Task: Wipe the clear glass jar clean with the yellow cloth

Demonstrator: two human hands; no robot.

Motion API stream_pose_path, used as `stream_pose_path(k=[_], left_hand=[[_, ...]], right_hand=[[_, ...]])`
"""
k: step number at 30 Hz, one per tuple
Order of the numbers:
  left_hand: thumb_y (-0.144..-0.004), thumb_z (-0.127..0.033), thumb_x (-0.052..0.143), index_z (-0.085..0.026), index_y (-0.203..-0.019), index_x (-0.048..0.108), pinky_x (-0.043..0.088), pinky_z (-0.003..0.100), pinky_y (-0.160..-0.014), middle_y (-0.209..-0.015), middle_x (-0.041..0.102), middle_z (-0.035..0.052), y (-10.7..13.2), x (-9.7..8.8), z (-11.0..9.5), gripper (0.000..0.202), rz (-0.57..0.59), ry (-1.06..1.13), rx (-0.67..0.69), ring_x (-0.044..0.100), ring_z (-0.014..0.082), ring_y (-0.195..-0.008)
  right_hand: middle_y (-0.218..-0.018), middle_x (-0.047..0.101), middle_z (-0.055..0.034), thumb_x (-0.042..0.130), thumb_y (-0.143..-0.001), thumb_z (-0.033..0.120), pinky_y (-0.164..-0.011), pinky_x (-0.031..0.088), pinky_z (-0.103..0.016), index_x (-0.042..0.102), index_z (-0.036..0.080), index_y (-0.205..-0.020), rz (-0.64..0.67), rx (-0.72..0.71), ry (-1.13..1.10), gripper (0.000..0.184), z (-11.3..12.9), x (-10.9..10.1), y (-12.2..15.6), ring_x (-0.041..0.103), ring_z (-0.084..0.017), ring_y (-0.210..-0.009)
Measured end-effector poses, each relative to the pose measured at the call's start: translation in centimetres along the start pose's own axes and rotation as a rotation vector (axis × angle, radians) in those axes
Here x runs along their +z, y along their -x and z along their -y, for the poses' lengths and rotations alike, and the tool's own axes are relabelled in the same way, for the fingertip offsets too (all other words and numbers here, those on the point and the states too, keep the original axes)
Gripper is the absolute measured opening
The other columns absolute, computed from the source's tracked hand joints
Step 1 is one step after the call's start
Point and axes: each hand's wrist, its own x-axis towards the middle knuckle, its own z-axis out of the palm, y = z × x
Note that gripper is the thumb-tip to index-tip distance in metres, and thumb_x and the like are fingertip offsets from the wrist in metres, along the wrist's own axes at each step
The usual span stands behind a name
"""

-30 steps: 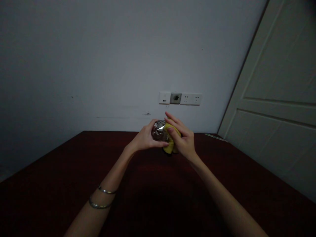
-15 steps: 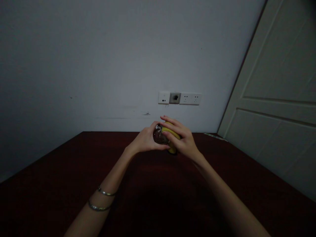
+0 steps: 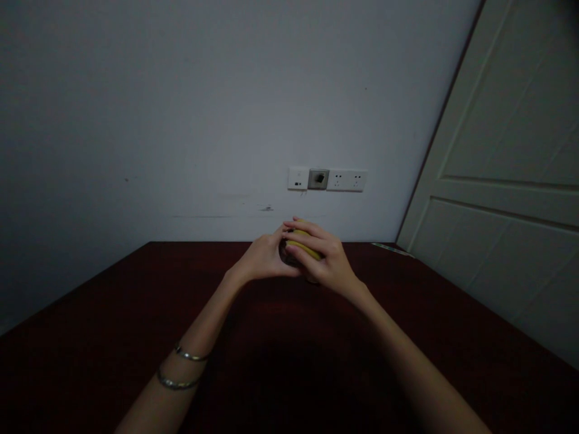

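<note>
Both of my hands meet just above the far part of the table. My left hand (image 3: 262,258) is closed round a clear, shiny, rounded glass (image 3: 286,257), which looks dark against the table. Pressed to the glass's right side is a soft-looking yellow cloth (image 3: 308,249), gripped by my right hand (image 3: 331,256). Its fingers reach over the cloth and across the glass, covering much of both. From here I cannot make out the glass's full shape or its opening.
The dark red table (image 3: 136,301) runs up to a pale wall (image 3: 203,120). Sockets and switches (image 3: 325,179) sit on the wall beyond my hands. A white panelled door (image 3: 511,181) stands at the right, and a thin flat strip (image 3: 391,249) lies near the table's far right corner.
My right hand has moved left with the yellow cloth, further over the glass, so less of the glass shows. The cloth's lower yellow end is now mostly hidden. My left hand keeps its hold.
</note>
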Motion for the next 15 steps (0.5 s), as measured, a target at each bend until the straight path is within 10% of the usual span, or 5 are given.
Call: stream_pose_path(k=[6,15], left_hand=[[-0.055,-0.053,0.078,-0.016,-0.129,0.043,0.048,0.044,-0.083,-0.107,0.066,0.0128,0.2,0.0,-0.6,0.090,0.012,-0.138,0.026,0.063,0.0302,-0.095],[-0.062,-0.040,0.074,-0.017,-0.113,0.058,0.050,0.037,-0.074,-0.097,0.068,0.0083,0.0,-0.1,-0.9,0.058,0.090,-0.151,0.036,0.065,0.0259,-0.084]], right_hand=[[-0.112,0.069,-0.0067,0.059,-0.085,0.028,-0.094,0.050,-0.041,0.072,0.025,-0.100,-0.184,0.200,-0.153,0.020,-1.3,0.4,0.1,0.064,-0.020,-0.104],[-0.121,0.065,-0.0068,0.058,-0.085,0.023,-0.102,0.045,-0.046,0.067,0.025,-0.111,0.087,-0.098,0.054,0.028,-0.5,-0.6,0.2,0.057,-0.022,-0.117]])
